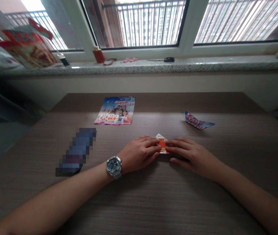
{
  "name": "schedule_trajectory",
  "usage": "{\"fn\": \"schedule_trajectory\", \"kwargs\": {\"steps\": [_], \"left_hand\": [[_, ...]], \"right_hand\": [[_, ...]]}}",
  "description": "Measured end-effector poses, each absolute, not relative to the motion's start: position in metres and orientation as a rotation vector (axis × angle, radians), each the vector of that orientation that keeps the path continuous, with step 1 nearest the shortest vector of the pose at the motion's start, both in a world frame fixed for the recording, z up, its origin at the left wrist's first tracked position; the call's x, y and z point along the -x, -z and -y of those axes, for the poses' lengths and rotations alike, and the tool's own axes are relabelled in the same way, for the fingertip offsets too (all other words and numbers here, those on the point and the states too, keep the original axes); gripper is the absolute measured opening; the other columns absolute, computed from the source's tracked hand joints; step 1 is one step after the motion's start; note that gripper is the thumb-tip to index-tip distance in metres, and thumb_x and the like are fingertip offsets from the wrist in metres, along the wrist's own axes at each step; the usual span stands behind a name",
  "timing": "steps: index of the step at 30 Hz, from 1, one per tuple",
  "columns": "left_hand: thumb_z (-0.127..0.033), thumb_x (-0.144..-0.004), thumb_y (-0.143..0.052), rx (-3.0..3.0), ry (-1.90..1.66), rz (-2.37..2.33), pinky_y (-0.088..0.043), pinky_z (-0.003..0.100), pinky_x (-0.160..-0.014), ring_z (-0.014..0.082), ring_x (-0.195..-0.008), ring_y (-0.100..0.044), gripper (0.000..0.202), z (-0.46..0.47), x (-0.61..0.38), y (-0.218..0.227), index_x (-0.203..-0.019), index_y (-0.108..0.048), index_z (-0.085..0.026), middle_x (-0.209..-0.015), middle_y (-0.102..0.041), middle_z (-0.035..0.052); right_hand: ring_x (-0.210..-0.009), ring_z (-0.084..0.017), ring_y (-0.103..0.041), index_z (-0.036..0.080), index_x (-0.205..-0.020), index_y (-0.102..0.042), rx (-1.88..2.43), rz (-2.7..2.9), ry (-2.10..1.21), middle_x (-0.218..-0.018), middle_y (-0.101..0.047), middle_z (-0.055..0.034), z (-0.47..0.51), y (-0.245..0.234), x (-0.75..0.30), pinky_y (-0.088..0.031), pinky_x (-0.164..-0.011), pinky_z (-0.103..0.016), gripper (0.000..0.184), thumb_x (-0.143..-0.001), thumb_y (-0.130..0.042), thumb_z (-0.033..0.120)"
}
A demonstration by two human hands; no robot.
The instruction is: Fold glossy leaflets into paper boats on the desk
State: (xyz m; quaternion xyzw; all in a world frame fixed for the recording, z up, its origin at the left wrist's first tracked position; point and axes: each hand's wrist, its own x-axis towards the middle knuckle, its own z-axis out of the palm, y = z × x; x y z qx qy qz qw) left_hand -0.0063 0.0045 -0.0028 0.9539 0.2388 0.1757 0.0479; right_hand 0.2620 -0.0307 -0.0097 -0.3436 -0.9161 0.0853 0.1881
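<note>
The paper (pixel 162 145) lay near mid-width of the table (pixel 139 202), well short of the far edge, directly between the fingertips of the left hand (pixel 141 150) and the right hand (pixel 190 151). Neither hand was nearer, since both touched it, one at each side. Its visible strip ran from far to near, the white tip toward the far edge; covered sides left the true long axis uncertain. The right fingers were slightly spread and rested on the paper, thumb apart; the left fingers lay close together over it, and whether the thumb pinched could not be told. Count: two hands; one watch (pixel 114 164); one paper; one folded form (pixel 199 123), toward the far right corner; one pile of flyers (pixel 116 112), sheets uncountable, near the far edge left of centre; one blurred dark object (pixel 77 150), toward the left edge.
</note>
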Motion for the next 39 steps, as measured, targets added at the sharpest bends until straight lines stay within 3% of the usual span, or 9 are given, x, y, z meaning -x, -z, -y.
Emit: {"fn": "schedule_trajectory", "kwargs": {"steps": [4, 8, 14, 21, 39], "left_hand": [[-0.035, -0.101, -0.052, -2.893, -0.522, -0.712, -0.043, 0.043, -0.114, 0.0232, -0.124, -0.059, 0.031, -0.0044, 0.0068, 0.0032, -0.124, -0.067, -0.021, -0.135, -0.063, 0.0071], [-0.045, -0.097, -0.058, -2.881, -0.524, -0.722, -0.047, 0.044, -0.106, 0.0269, -0.12, -0.06, 0.037, -0.0045, 0.0079, 0.003, -0.124, -0.066, -0.022, -0.133, -0.063, 0.0073], [-0.033, -0.103, -0.05, -2.825, -0.565, -0.754, -0.053, 0.037, -0.094, 0.0205, -0.105, -0.066, 0.026, -0.0061, 0.0073, 0.0041, -0.121, -0.066, -0.023, -0.121, -0.069, 0.004], [-0.033, -0.103, -0.05, -2.751, -0.608, -0.847, -0.055, 0.036, -0.092, 0.0206, -0.103, -0.068, 0.028, -0.0073, 0.0032, 0.0081, -0.126, -0.063, -0.021, -0.12, -0.069, 0.0058], [-0.026, -0.103, -0.05, -2.723, -0.625, -0.811, -0.059, 0.028, -0.088, 0.017, -0.103, -0.07, 0.023, -0.009, 0.0027, 0.0093, -0.122, -0.062, -0.021, -0.121, -0.068, 0.0059]], "right_hand": [[-0.113, -0.024, -0.062, 0.021, -0.119, -0.068, 0.953, 2.496, -0.31, -0.126, -0.069, -0.0103, 0.0315, 0.0105, -0.2585, -0.054, -0.096, -0.041, 0.024, -0.101, -0.052, 0.022], [-0.113, -0.023, -0.063, 0.021, -0.118, -0.067, 0.966, 2.434, -0.39, -0.122, -0.069, -0.0105, 0.0319, 0.0096, -0.2584, -0.054, -0.096, -0.04, 0.024, -0.101, -0.051, 0.019], [-0.111, -0.022, -0.064, 0.022, -0.121, -0.065, 1.016, 2.371, -0.479, -0.12, -0.069, -0.01, 0.032, 0.0092, -0.259, -0.053, -0.097, -0.04, 0.025, -0.101, -0.051, 0.019], [-0.103, -0.022, -0.066, 0.024, -0.125, -0.062, 1.074, 2.316, -0.434, -0.113, -0.071, -0.009, 0.0299, 0.0128, -0.2575, -0.056, -0.088, -0.038, 0.026, -0.101, -0.053, 0.022], [-0.131, -0.026, -0.056, 0.026, -0.142, -0.054, 0.982, 2.55, -0.258, -0.144, -0.06, -0.0079, 0.0285, 0.0145, -0.2586, -0.049, -0.107, -0.047, 0.042, -0.1, -0.054, 0.025]]}}
